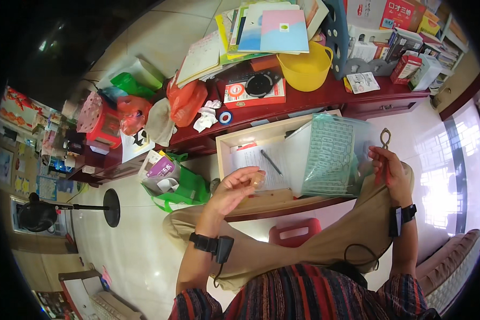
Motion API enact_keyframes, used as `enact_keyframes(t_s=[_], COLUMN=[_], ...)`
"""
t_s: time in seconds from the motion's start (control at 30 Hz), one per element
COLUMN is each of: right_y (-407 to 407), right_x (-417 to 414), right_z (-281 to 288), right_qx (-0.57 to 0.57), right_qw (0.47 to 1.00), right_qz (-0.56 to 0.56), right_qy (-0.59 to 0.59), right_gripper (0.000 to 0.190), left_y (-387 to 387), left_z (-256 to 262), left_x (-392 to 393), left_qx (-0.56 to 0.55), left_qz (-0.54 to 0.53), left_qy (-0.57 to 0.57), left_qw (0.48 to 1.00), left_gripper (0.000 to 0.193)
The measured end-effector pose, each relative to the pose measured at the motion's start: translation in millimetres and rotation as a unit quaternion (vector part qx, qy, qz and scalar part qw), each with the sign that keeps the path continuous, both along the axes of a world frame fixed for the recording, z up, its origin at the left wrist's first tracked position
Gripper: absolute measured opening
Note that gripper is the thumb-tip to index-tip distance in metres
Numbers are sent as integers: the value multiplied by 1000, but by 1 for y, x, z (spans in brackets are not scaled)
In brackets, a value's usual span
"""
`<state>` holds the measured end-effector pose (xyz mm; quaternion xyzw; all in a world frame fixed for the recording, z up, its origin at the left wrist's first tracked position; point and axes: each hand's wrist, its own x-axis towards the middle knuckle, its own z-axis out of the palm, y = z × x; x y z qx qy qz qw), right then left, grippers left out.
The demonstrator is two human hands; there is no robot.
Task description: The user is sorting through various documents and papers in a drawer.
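Note:
My left hand point(234, 190) pinches a small roll of clear tape point(258, 180) above the front left of an open wooden drawer point(234, 140). Papers with writing point(244, 160) lie inside, a dark pen point(271, 163) on top of them. Leaning across the drawer's right half is a translucent green plastic folder point(332, 156) with raised lettering. To the right of it, over my right knee, my right hand point(390, 170) grips a small metal tool point(385, 138). A bronze-coloured loop sticks out beyond the fingers, and something red shows below them; its exact kind is unclear.
Behind the drawer, a dark red cabinet top point(300, 102) bears a yellow basket point(306, 68), stacked books point(264, 32), a white-and-blue tape roll point(225, 117) and red plastic bags point(186, 102). A green bag point(184, 186) stands left of the drawer. Below it is a red stool point(296, 234).

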<state>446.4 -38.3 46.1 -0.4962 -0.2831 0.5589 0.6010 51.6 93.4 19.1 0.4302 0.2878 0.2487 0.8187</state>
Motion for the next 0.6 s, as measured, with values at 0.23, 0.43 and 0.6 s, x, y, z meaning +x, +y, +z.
enact_keyframes(t_s=[0.23,0.43,0.6], right_y=[13,-2,17], right_x=[9,20,25], right_z=[-17,-28,-44], right_qx=[-114,-113,-192], right_qw=[993,990,974], right_qz=[-25,-47,-71], right_qy=[14,69,95], right_gripper=[30,29,22], left_y=[-13,46,104], left_z=[11,-14,-40], left_x=[-12,-89,-257], left_qx=[7,109,196], left_qz=[51,197,320], left_qy=[4,168,418], left_qw=[999,960,827], left_gripper=[45,30,29])
